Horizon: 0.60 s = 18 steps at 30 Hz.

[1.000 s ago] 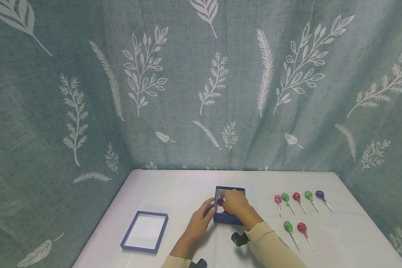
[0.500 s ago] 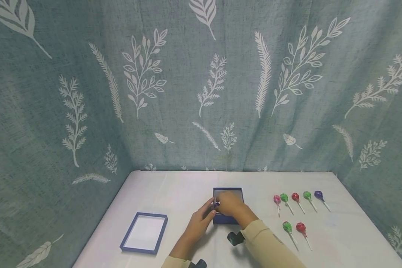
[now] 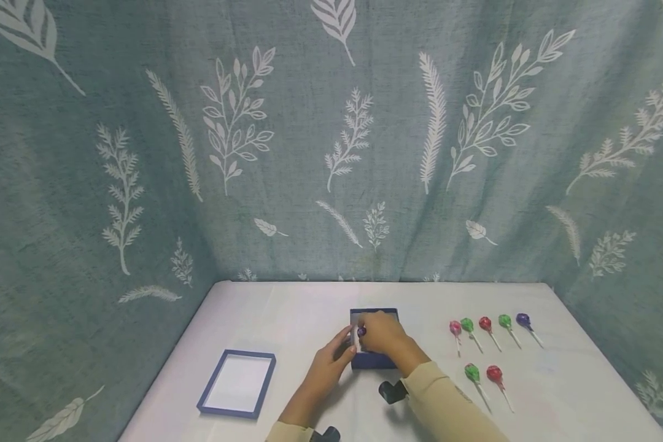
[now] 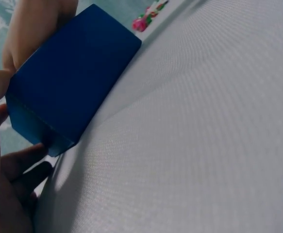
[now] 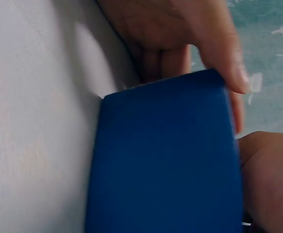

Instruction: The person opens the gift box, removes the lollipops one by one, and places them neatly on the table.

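Observation:
A dark blue open-topped box (image 3: 373, 361) stands on the white table in the head view. My left hand (image 3: 327, 367) holds it at the left side, the thumb at the near corner and the fingers along the left wall. Inside the box, my right hand (image 3: 385, 334) pinches a purple lollipop (image 3: 361, 331) near the left wall; its stick is hidden. The right hand covers most of the box's inside. In the left wrist view the box's outer walls (image 4: 75, 73) fill the upper left. The right wrist view shows a blue wall (image 5: 165, 160) with the left thumb at its top corner.
A blue-rimmed lid (image 3: 226, 413) with a white inside lies at the left. On the right, a back row holds a pink lollipop (image 3: 455, 328) and several others in green, red and purple. Nearer lie a green lollipop (image 3: 472, 372) and a red lollipop (image 3: 494, 374). A leaf-patterned curtain (image 3: 298, 153) surrounds the table.
My right hand has shifted about inside the box with the purple lollipop, first toward the left wall, then slightly back. The left hand stays at the box. The head view has shifted slightly.

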Each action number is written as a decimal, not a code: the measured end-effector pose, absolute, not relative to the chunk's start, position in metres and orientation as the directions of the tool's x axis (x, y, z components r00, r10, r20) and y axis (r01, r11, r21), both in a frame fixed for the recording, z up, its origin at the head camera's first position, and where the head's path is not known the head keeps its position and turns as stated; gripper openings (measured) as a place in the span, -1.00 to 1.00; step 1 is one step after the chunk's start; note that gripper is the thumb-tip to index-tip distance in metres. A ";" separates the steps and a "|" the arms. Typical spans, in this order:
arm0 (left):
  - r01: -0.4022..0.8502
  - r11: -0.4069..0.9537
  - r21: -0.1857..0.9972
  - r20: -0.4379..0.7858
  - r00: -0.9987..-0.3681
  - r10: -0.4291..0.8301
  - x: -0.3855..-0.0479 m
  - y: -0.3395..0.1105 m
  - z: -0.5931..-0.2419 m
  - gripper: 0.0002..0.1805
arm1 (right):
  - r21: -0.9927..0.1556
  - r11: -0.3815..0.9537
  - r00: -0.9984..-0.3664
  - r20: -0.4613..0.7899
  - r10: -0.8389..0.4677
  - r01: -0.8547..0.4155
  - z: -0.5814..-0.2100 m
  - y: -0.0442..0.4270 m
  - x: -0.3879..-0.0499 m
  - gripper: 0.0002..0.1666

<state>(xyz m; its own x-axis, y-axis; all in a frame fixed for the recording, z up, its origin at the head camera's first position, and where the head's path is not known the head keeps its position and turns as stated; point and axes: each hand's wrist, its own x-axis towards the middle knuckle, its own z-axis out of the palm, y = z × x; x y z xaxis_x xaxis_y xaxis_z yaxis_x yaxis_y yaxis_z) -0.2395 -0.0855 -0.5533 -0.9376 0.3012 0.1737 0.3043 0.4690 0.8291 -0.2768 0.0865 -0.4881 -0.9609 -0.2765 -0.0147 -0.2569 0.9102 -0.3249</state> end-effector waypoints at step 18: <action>0.289 0.471 0.834 0.162 -0.942 0.293 -0.242 -0.085 -0.556 -0.42 | -0.459 0.865 -0.979 0.097 -0.178 -0.203 -0.463 0.128 -0.253 -0.70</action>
